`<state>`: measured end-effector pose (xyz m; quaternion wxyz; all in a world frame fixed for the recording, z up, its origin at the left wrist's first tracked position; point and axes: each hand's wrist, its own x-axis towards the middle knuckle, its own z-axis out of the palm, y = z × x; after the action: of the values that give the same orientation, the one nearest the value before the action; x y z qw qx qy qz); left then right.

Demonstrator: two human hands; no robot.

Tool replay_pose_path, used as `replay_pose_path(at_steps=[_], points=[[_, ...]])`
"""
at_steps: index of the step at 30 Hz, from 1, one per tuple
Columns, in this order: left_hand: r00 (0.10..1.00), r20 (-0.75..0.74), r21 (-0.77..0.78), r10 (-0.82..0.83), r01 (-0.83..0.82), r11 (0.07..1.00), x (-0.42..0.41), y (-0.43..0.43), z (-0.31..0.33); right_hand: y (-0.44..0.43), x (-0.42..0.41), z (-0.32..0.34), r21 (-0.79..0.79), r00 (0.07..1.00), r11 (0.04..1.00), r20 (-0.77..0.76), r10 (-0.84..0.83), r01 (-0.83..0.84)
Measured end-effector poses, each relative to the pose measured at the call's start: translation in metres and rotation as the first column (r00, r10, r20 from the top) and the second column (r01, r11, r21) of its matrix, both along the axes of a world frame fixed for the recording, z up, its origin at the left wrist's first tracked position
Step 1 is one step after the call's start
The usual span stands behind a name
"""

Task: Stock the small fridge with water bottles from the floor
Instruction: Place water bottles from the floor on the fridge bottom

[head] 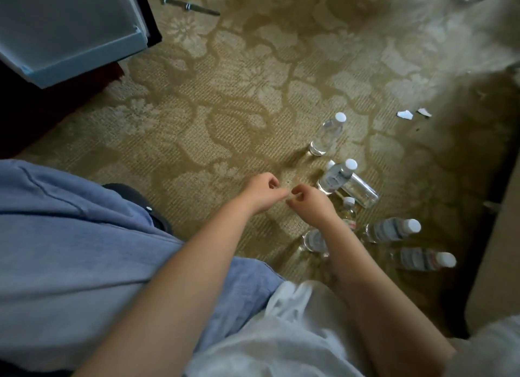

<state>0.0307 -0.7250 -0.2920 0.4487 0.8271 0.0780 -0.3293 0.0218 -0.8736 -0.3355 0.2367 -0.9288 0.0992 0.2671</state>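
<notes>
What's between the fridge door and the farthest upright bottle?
Head view: only bare patterned carpet lies between the fridge door and that bottle.

Carpet [225, 95] was olive-gold, with pale beige flower-and-vine pattern throughout. Water bottles [326, 136] on carpet's right part were clear, with white caps; some bore grey-white labels. Fridge door [70, 38] at carpet's far left showed pale blue-grey, dark edge. Paper scraps [405, 114] on carpet's right part were white. Trousers [70, 250] over carpet's near left were plain blue-grey.

floor: olive floral carpet [225, 95] | light: brighter top-R | R edge: beige furn [496, 250]
</notes>
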Motion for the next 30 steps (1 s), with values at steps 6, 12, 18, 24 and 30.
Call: replay_pose_path(at_steps=[6,12,18,24,30], points=[[0.977,0.022,0.063,-0.212,0.210,0.976,-0.018,-0.012,0.001,-0.030,-0.016,-0.002,-0.142,0.993,0.989,-0.118,0.020,-0.037],[0.974,-0.021,0.114,-0.226,0.227,0.967,-0.023,-0.003,-0.004,-0.036,-0.043,-0.021,-0.199,0.961,0.980,-0.273,-0.051,-0.005],[0.977,-0.031,0.141,-0.213,0.215,0.966,-0.023,0.004,-0.004,-0.041,-0.058,-0.033,-0.218,0.984,0.966,-0.082,-0.160,0.139],[0.982,-0.026,0.144,-0.189,0.191,0.971,-0.023,0.008,-0.007,-0.026,-0.052,-0.034,0.155,0.903,0.898,0.060,-0.424,0.412],[0.988,-0.038,0.155,-0.151,0.155,0.976,-0.020,0.012,-0.009,-0.009,-0.028,-0.018,0.415,0.850,0.812,0.149,-0.505,0.409]])
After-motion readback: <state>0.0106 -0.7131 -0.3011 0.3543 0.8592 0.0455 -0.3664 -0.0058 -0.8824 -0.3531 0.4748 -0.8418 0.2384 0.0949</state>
